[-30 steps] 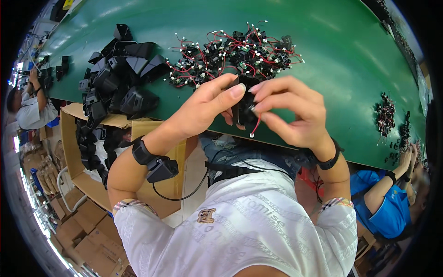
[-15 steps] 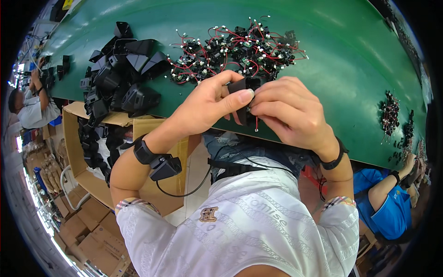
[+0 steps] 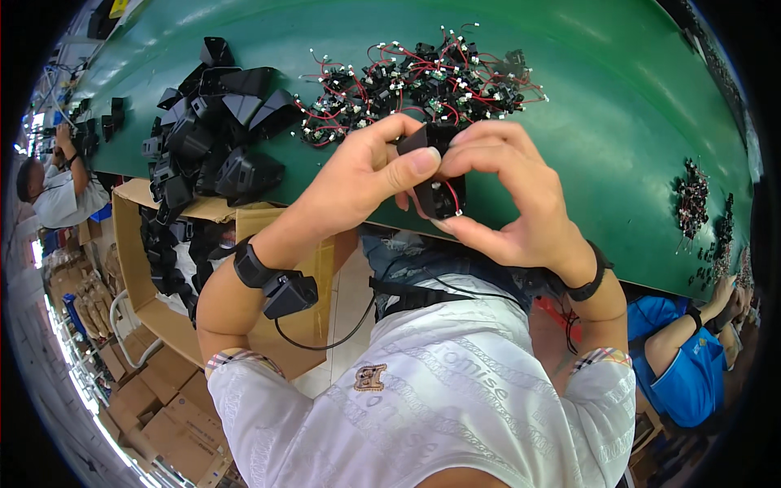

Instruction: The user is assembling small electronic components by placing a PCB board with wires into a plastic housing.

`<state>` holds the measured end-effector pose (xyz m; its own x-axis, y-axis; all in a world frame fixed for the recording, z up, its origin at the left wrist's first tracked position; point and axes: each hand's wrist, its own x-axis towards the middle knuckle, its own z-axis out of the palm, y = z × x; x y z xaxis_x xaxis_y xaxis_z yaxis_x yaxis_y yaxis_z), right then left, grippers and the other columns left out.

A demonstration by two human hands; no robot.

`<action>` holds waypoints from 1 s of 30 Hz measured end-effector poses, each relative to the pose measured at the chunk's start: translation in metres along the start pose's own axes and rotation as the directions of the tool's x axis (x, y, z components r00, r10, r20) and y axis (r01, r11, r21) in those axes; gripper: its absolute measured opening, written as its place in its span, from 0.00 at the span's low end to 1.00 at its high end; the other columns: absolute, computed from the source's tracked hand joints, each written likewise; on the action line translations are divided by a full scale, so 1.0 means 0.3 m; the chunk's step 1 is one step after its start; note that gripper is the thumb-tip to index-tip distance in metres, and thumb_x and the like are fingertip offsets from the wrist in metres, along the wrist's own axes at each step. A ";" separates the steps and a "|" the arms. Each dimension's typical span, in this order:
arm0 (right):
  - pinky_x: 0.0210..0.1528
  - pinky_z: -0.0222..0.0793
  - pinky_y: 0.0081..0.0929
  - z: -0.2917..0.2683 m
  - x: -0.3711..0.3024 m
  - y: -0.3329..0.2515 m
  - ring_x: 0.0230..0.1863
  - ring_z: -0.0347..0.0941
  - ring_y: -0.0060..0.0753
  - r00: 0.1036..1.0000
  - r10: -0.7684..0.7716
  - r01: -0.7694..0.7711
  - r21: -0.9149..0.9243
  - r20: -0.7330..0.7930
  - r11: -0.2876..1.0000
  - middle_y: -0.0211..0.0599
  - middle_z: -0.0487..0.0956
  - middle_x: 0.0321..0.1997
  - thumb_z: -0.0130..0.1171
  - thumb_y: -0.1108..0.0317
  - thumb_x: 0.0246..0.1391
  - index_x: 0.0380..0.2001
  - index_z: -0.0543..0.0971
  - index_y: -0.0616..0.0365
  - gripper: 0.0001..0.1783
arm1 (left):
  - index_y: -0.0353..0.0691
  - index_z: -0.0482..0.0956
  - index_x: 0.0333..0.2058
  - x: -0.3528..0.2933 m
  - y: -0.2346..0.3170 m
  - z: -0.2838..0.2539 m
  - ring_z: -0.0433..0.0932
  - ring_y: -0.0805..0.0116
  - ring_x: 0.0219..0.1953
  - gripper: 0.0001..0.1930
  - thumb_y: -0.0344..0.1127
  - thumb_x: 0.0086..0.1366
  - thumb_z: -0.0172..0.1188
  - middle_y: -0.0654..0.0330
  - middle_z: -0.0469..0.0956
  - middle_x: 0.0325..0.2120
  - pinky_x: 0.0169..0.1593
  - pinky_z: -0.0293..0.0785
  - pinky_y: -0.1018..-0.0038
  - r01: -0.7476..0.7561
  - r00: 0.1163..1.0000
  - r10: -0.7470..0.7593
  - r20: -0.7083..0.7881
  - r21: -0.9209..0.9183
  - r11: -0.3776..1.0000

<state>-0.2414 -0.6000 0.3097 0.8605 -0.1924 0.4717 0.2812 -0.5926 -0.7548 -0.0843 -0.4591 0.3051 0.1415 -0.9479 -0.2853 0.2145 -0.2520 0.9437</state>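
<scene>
A black open-sided plastic housing [image 3: 429, 198] is held up in front of my body, over the table's near edge. My left hand [image 3: 366, 175] grips it from the left, the thumb lying across its upper part and the fingers behind. With fingers at its top right and thumb at its lower corner, my right hand [image 3: 521, 195] holds it from the other side. Inside the housing runs a short red wire [image 3: 454, 193], its white connector close to the right thumb. Whatever the wire joins inside is too small to make out.
On the green table [image 3: 602, 122] lie a heap of small black parts with red wires [image 3: 423, 81] and, left of it, a pile of black housings [image 3: 228, 122]. A cardboard box [image 3: 285, 333] with more housings stands below left. Co-workers sit at far left and right.
The housing has turned so that its open inside and red wire show more. My right fingers have spread from a bunched grip, the thumb moving down to its lower corner.
</scene>
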 end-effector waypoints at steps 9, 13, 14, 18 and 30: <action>0.50 0.64 0.40 0.015 -0.003 0.001 0.54 0.61 0.47 0.990 0.092 -0.102 0.092 0.108 0.991 0.47 0.63 0.56 0.68 0.67 0.29 0.30 0.74 0.55 0.20 | 0.36 0.69 0.35 0.001 0.000 -0.004 0.72 0.79 0.29 0.18 0.45 0.59 0.63 0.64 0.74 0.26 0.31 0.68 0.82 -0.096 0.995 0.096 0.013 -0.006 0.995; 0.52 0.63 0.37 0.022 -0.002 0.004 0.54 0.63 0.47 0.970 0.112 -0.168 0.262 0.215 0.950 0.46 0.63 0.56 0.67 0.67 0.31 0.31 0.73 0.56 0.19 | 0.35 0.71 0.33 -0.003 -0.002 -0.002 0.73 0.79 0.29 0.18 0.46 0.61 0.60 0.64 0.74 0.26 0.33 0.69 0.81 -0.093 0.996 0.091 0.026 0.092 0.991; 0.53 0.62 0.35 0.019 0.001 0.009 0.54 0.65 0.45 0.957 0.117 -0.199 0.307 0.265 0.931 0.46 0.63 0.56 0.67 0.68 0.32 0.32 0.73 0.57 0.19 | 0.34 0.71 0.33 -0.005 -0.002 -0.001 0.73 0.79 0.29 0.18 0.47 0.62 0.58 0.64 0.74 0.26 0.33 0.69 0.81 -0.076 0.997 0.074 0.018 0.090 0.993; 0.57 0.58 0.29 -0.003 -0.011 0.028 0.52 0.65 0.32 0.927 0.214 -0.374 0.691 0.309 0.618 0.42 0.66 0.53 0.65 0.68 0.39 0.37 0.74 0.62 0.19 | 0.33 0.72 0.31 -0.012 0.018 -0.002 0.72 0.80 0.28 0.18 0.46 0.66 0.52 0.64 0.74 0.23 0.30 0.68 0.81 -0.127 0.990 0.119 0.074 0.104 0.986; 0.55 0.61 0.32 -0.024 -0.023 0.075 0.51 0.68 0.32 0.843 0.346 -0.459 0.886 0.412 0.064 0.41 0.74 0.49 0.59 0.54 0.49 0.50 0.70 0.67 0.31 | 0.34 0.70 0.25 -0.008 0.013 -0.021 0.71 0.78 0.19 0.11 0.34 0.64 0.53 0.61 0.72 0.16 0.25 0.65 0.79 -0.409 0.859 0.501 -0.103 0.449 0.794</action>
<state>-0.2440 -0.6178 0.2928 0.9976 -0.0452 -0.0516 -0.0009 0.7435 -0.6687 -0.0775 -0.4567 0.3084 0.3287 -0.9207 0.2104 -0.3216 0.1003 0.9415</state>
